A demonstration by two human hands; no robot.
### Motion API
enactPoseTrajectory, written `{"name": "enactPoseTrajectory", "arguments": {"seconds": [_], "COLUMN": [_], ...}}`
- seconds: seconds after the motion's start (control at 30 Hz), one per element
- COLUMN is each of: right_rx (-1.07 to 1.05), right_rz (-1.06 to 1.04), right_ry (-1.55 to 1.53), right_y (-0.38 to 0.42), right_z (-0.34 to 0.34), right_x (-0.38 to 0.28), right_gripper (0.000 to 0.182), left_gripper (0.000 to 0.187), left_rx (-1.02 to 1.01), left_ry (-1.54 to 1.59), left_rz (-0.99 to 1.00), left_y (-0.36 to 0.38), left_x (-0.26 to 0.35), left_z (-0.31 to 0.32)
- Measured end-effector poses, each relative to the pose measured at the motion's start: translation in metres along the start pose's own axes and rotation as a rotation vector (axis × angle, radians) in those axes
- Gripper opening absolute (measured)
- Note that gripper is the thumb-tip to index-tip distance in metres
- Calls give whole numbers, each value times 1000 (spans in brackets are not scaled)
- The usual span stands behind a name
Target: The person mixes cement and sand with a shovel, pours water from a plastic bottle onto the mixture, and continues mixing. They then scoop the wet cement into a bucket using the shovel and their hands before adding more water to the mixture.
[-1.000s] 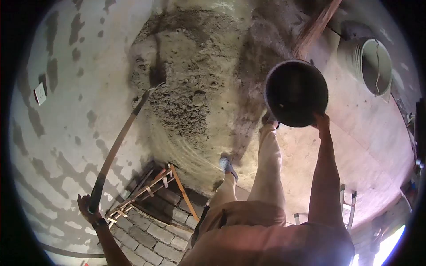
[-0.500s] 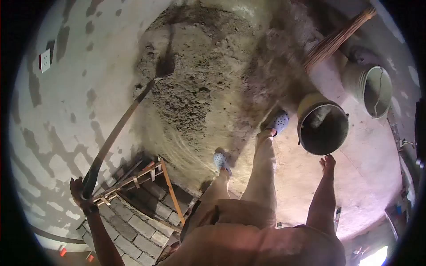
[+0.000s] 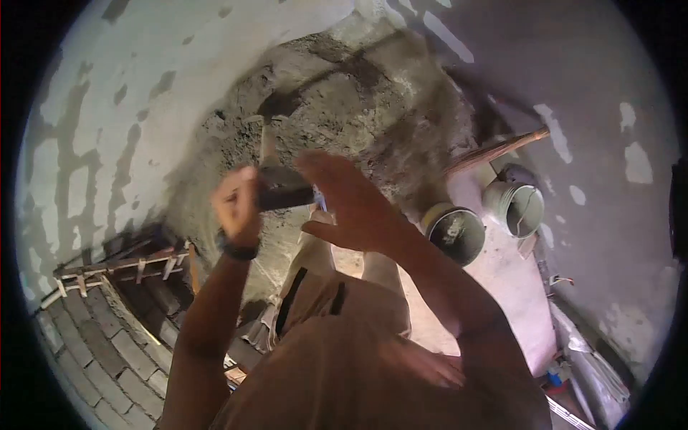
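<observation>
1. Tan cloth of your shirt and trousers fills the near bottom of the view; no writing can be read on any of it
2. Your left hand (image 3: 239, 204), with a dark band at the wrist, is curled in a fist around the end of the shovel handle (image 3: 283, 192), which runs away from you toward the heap
3. Your right hand (image 3: 344, 204) is spread, fingers (image 3: 319, 163) apart and slightly bent, just beside the same handle end; whether it touches the handle you cannot tell
4. To your left lie grey paving bricks (image 3: 93, 337) with a wooden frame (image 3: 122, 265) at their edge
5. To your right on the floor stands a dark bucket (image 3: 456, 233), and just beyond it a pale bucket (image 3: 517, 208); neither shows a legible label
6. Farther off, the shovel's far end sinks into the mortar heap (image 3: 337, 100), piled against the patched plaster wall (image 3: 100, 122)
7. A broom (image 3: 494, 150) lies slanted beside the heap, above the buckets
</observation>
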State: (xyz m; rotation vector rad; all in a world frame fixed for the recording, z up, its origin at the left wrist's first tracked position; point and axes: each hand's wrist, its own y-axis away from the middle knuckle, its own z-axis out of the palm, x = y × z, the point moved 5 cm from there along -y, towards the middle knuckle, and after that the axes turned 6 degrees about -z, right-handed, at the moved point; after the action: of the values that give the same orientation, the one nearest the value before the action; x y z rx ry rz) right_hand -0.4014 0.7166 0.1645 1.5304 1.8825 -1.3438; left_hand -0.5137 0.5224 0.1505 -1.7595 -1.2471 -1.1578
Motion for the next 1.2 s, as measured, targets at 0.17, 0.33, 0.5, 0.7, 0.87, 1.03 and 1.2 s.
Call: {"name": "enactPoseTrajectory", "arguments": {"seconds": [0.17, 0.33, 0.5, 0.7, 0.87, 1.03, 1.2], "right_rx": [-519, -200, 73, 732, 890, 698, 403], "right_rz": [324, 318, 510, 557, 328, 497, 1042], "right_ry": [199, 243, 560, 1029, 1125, 1065, 741], "right_y": [-71, -113, -124, -146, -249, -262, -186], "right_z": [70, 39, -92, -286, -293, -203, -117], "right_x": [-3, -13, -71, -186, -230, -62, 116], "right_gripper": [43, 36, 49, 43, 34, 29, 26], "left_gripper": [21, 42, 64, 27, 24, 27, 20], "left_rx": [-22, -15, -357, -801, -783, -520, -763], "left_ry": [243, 533, -199, -88, 167, 257, -58], "left_rz": [327, -121, 416, 558, 577, 575, 304], "left_y": [-35, -132, -180, -195, -232, -269, -281], "left_x": [7, -116, -157, -28, 89, -32, -259], "left_z": [-8, -56, 51, 220, 270, 330, 320]}}
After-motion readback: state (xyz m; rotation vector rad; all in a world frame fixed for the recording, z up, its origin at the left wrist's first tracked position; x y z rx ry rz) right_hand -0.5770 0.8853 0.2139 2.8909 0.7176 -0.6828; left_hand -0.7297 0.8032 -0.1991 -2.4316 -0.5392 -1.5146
